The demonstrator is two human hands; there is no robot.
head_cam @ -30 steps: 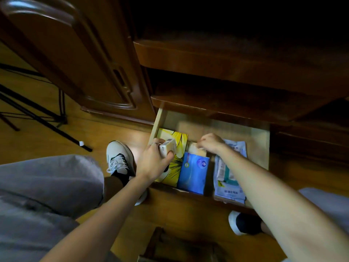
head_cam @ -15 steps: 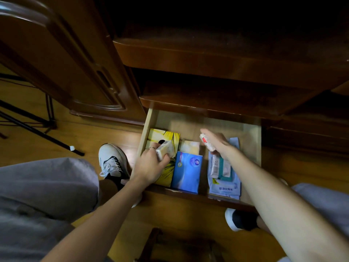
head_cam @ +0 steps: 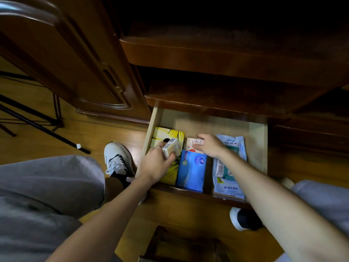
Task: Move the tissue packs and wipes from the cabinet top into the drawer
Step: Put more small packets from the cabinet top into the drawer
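You are crouched on a yellow-brown wooden floor (head_cam: pixel 56 140) in front of a dark wooden cabinet (head_cam: pixel 217 59), whose bottom drawer (head_cam: pixel 257 148) is pulled open; its inside is pale wood. To the left, an open cabinet door (head_cam: pixel 71 59) leans out over the floor, and black tripod legs (head_cam: pixel 37 125) cross the boards beyond it. Your white shoe (head_cam: pixel 117 157) stands just beside the drawer's left wall.

Inside the drawer, a yellow tissue pack (head_cam: pixel 170 146) lies along the left side, a blue tissue pack (head_cam: pixel 191 170) sits touching it on the right, and a pale blue wipes pack (head_cam: pixel 229 165) lies on the right side. A small pink-and-white tissue pack (head_cam: pixel 193 144) sits behind the blue one.

Your left hand (head_cam: pixel 156 165) reaches over the drawer's front edge, fingers closed around a small white tissue pack (head_cam: pixel 171 148) held above the yellow one. Your right hand (head_cam: pixel 210 146) stretches in from the right, palm down, fingers spread loosely and resting on the pink-and-white pack; whether they grip it, you cannot tell from this angle.
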